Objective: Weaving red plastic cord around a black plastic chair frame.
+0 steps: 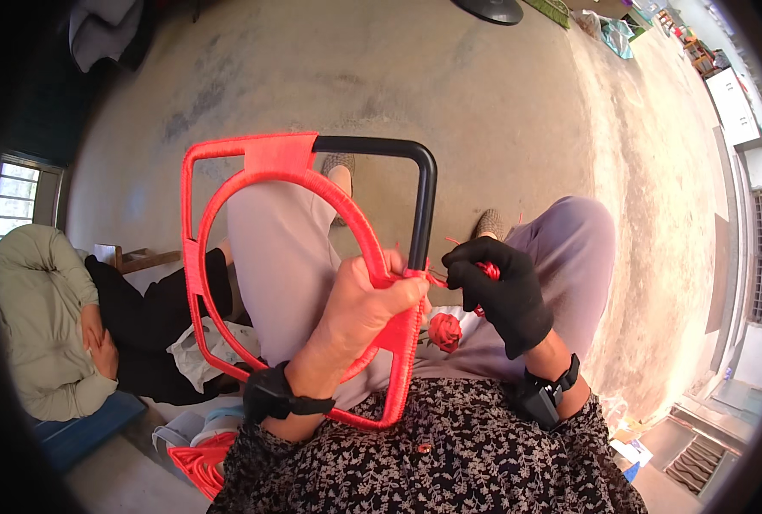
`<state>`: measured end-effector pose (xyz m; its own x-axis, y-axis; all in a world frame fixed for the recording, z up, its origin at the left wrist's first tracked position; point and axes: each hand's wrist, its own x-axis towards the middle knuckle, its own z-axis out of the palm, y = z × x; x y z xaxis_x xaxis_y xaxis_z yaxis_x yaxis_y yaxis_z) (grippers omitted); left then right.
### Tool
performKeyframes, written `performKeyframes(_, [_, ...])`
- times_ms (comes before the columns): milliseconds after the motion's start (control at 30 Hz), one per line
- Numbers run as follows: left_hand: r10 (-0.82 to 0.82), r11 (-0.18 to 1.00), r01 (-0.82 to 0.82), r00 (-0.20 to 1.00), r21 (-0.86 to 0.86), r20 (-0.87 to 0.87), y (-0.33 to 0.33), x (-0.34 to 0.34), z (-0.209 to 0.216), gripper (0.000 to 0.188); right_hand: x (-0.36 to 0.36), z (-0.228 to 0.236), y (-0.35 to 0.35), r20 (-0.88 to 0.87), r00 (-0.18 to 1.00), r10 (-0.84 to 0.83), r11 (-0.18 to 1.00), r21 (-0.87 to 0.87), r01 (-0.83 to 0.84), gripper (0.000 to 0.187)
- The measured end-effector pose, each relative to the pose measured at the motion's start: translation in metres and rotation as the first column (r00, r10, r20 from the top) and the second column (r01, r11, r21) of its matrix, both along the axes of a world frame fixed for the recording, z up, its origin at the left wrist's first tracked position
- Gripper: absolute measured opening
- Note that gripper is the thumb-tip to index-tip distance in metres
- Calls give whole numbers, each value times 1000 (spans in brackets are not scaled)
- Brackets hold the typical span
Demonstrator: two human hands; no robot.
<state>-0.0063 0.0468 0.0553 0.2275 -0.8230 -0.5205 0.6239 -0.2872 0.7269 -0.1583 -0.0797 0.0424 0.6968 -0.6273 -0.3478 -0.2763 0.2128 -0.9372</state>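
A rounded rectangular frame (190, 184) with a ring inside it stands over my lap. Red cord is wound tightly round most of it; the top right corner still shows bare black tube (372, 146). My bare left hand (368, 300) is closed round the frame's right side, thumb pressed where the winding meets the black tube. Just to its right, my right hand (505, 295), in a black glove, curls its fingers round a bundle of red cord (489, 272). A strand runs between the hands. Below hangs a red cord bundle (444, 332), partly against my trousers.
At the left, a person (42, 317) sits with hands together beside a blue bench (98, 437). A whitish plastic bag (194, 364) and red material (203, 467) lie near my left side. Far off are a green broom head (554, 10) and a white cabinet (732, 107).
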Motion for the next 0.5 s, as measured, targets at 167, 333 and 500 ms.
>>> performKeyframes(167, [-7, 998, 5, 1000, 65, 27, -3, -7, -6, 15, 7, 7, 3, -25, 1000, -4, 997, -74, 3, 20])
performKeyframes(333, [-37, 998, 36, 999, 56, 8, -4, -4, -8, 15, 7, 12, -3, -94, 995, 39, 996, 87, -31, 23])
performKeyframes(500, [-55, 995, 49, 996, 92, 69, -6, -2, -7, 16, -4, -9, 4, 34, 958, 283, 894, -372, -251, 31])
